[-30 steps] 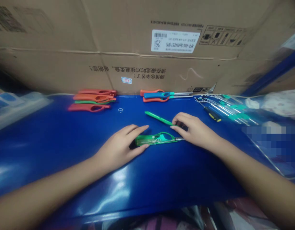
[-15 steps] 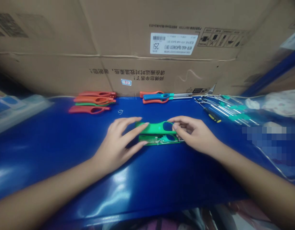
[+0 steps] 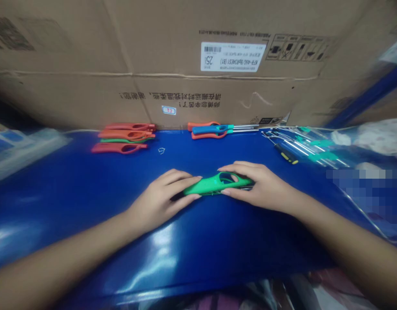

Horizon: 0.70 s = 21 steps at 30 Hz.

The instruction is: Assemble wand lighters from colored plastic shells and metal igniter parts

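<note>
A green lighter casing [image 3: 207,185], of the long-necked gas lighter kind, lies on the blue table between my hands. Its upper half covers the lower one, and a narrow gap with bits of the inner parts shows along the near edge. My left hand [image 3: 168,196] pinches the left end between thumb and fingers. At the other end, my right hand [image 3: 258,185] grips the casing around the trigger opening, where a short piece of metal tube shows. My right palm hides the tip.
Red, orange and green casing halves [image 3: 124,135] lie at the back left, near tiny white pieces [image 3: 161,150]. Assembled lighters [image 3: 214,130] rest against the cardboard box [image 3: 172,51]. Metal tubes with teal parts [image 3: 314,146] and a black-yellow screwdriver [image 3: 286,154] lie at right.
The upper green half has come down over the lower half, covering the inner parts. My left hand has closed on the left end, and my right hand has wrapped round the right end.
</note>
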### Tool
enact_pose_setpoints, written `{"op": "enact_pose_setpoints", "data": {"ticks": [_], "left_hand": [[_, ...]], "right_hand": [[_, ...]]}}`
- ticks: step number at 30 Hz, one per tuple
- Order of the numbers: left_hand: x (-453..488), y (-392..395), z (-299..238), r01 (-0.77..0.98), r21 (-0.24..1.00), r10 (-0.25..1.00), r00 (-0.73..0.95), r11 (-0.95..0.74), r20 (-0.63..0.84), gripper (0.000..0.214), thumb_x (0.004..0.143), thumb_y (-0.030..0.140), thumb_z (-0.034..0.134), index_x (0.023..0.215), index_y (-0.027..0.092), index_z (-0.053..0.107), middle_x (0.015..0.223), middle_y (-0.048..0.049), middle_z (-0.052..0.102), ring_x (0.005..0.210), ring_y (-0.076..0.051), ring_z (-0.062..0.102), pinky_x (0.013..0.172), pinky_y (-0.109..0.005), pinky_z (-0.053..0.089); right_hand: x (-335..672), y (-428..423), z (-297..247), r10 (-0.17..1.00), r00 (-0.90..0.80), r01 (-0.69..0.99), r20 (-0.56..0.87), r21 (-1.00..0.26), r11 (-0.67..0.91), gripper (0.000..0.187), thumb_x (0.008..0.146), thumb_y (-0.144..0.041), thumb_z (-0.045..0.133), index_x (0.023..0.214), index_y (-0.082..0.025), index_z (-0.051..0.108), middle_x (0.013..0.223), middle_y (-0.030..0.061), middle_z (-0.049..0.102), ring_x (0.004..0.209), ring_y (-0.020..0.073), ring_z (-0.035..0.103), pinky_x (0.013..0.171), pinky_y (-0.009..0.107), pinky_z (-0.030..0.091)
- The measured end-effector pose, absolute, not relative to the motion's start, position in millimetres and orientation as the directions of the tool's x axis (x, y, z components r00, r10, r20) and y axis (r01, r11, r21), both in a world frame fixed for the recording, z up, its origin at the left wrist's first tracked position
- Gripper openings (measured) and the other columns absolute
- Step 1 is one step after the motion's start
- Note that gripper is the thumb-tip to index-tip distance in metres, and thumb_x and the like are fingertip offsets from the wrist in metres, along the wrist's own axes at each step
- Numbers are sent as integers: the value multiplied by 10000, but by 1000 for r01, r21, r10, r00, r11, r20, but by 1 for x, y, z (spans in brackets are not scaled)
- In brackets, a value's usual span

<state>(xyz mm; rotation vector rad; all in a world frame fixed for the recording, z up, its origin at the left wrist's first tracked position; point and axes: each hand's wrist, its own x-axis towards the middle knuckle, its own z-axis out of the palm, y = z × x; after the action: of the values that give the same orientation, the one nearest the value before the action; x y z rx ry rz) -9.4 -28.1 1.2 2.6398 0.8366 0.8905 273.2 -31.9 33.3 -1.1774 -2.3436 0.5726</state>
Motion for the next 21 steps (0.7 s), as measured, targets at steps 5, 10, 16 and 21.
{"op": "enact_pose_setpoints", "data": {"ticks": [5, 10, 16, 21], "left_hand": [[-8, -27, 2, 450, 392, 594, 661, -803, 459, 366, 939, 300, 673, 1288, 192, 651, 1124, -87, 693, 1014, -200, 624, 906, -360, 537], [-8, -26, 1, 449, 420, 609, 666, -789, 431, 351, 949, 275, 654, 1292, 201, 649, 1156, -87, 695, 1046, -207, 615, 928, -373, 526], [-7, -24, -2, 439, 440, 613, 661, -783, 432, 283, 949, 263, 650, 1222, 197, 689, 1137, -89, 696, 1043, -209, 619, 924, -375, 529], [-7, -24, -2, 437, 443, 613, 662, -783, 430, 283, 949, 264, 648, 1221, 194, 688, 1135, -94, 692, 1040, -212, 622, 922, -377, 529]], "right_hand": [[276, -27, 25, 764, -612, 625, 204, -466, 626, 333, 906, -399, 682, 1179, -212, 637, 1086, 87, 648, 1012, 229, 601, 829, 349, 506], [278, -22, 22, 736, -637, 596, 230, -458, 659, 323, 890, -376, 703, 1165, -214, 654, 1130, 90, 625, 1064, 234, 575, 918, 383, 493], [279, -21, 20, 718, -659, 593, 223, -432, 679, 303, 887, -381, 706, 1133, -205, 683, 1115, 83, 641, 1045, 229, 578, 912, 393, 494], [279, -20, 17, 717, -662, 597, 219, -424, 681, 325, 882, -394, 712, 1141, -199, 684, 1125, 84, 641, 1046, 227, 581, 902, 391, 501]]}}
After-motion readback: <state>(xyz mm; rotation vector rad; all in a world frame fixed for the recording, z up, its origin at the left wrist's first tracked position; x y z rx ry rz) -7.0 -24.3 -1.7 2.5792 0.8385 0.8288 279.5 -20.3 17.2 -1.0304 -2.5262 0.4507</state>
